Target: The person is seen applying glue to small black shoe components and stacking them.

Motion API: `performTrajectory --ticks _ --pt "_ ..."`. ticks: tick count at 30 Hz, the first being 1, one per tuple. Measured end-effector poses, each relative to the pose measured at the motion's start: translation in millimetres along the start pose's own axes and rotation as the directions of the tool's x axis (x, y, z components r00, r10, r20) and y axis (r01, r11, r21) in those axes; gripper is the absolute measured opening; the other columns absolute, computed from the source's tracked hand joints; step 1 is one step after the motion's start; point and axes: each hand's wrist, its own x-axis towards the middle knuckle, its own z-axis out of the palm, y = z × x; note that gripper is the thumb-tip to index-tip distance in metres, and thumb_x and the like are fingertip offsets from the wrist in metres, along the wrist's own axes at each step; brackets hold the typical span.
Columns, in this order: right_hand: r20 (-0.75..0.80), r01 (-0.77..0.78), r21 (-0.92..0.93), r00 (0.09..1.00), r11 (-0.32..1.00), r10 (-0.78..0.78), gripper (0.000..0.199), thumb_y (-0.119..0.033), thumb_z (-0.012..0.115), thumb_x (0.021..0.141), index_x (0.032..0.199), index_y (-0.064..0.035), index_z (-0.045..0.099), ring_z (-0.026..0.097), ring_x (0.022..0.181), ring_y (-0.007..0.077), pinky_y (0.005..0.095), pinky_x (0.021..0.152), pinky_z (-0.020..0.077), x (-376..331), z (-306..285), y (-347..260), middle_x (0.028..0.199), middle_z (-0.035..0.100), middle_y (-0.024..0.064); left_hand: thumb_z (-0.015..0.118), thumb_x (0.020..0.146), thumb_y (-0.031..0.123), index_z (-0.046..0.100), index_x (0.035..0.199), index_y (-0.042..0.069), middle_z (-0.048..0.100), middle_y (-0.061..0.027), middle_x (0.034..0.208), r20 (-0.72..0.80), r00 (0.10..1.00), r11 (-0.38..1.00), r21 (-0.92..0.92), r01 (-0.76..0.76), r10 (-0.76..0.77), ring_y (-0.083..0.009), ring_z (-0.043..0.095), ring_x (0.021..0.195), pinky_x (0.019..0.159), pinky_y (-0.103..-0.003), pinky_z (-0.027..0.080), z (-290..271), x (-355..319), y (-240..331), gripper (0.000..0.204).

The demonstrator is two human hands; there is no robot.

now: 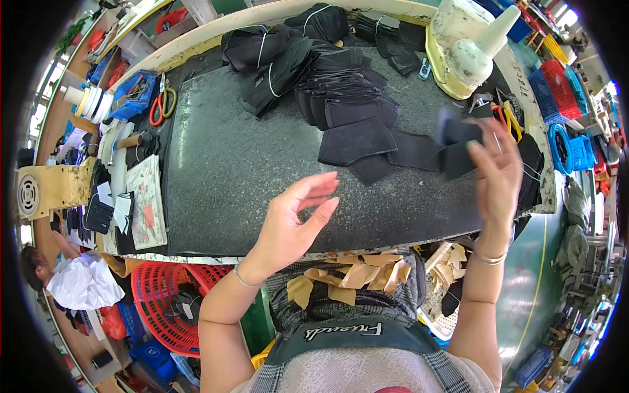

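My left hand [298, 219] hovers over the near part of the dark worktable [229, 196], fingers apart and thumb out, holding nothing. At the right, my right hand [499, 164] is blurred by motion. A small black cut piece [458, 150], also smeared, is pinched at its edge between that thumb and fingers. Beside it, a black panel [357, 141] and another black piece [414, 152] lie overlapping on the table. Behind them a fanned row of black cut pieces [341, 88] stretches away toward tied bundles [275, 75].
A white pot with a cone-shaped spout [458, 59] stands at the far right corner. Scissors [162, 105] and a blue tray [134, 95] are at the left. Tan scraps [357, 275] lie across my lap. A red basket [167, 308] stands lower left, near another person [82, 281].
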Motion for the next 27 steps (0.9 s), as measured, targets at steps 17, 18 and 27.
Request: performTrajectory --ticks 17,18,27 --pt "0.395 0.196 -0.657 0.912 0.728 0.11 0.033 -0.011 0.08 0.073 0.099 0.0019 0.063 0.057 0.077 0.023 0.0345 0.074 0.0492 15 11 43 0.086 0.059 0.0109 0.079 0.076 0.006 0.059 0.115 0.003 0.064 -0.01 0.097 -0.037 0.951 0.67 0.718 -0.188 0.307 -0.0199 0.063 0.082 0.077 -0.03 0.052 -5 86 -19 0.045" --pt "0.395 0.169 -0.648 0.908 0.743 0.137 0.028 -0.012 0.08 0.074 0.089 0.0008 0.06 0.055 0.07 0.0176 0.032 0.067 0.0484 15 4 46 0.077 0.054 0.0064 0.078 0.077 0.005 0.061 0.111 0.001 0.066 -0.0076 0.093 -0.023 0.959 0.691 0.699 -0.187 0.283 -0.0159 0.063 0.08 0.076 -0.027 0.052 -7 82 -17 0.038" --pt "0.287 -0.364 -0.071 0.884 0.929 0.369 0.029 -0.014 0.072 0.09 0.071 -0.0057 0.051 0.044 0.054 0.002 0.0205 0.053 0.0469 -1 17 25 0.061 0.041 -0.0078 0.073 0.085 0.001 0.061 0.102 -0.002 0.067 -0.0052 0.094 -0.071 0.996 0.986 -0.161 0.047 -0.059 -0.0094 0.063 0.085 0.078 -0.024 0.052 5 67 -6 0.02"
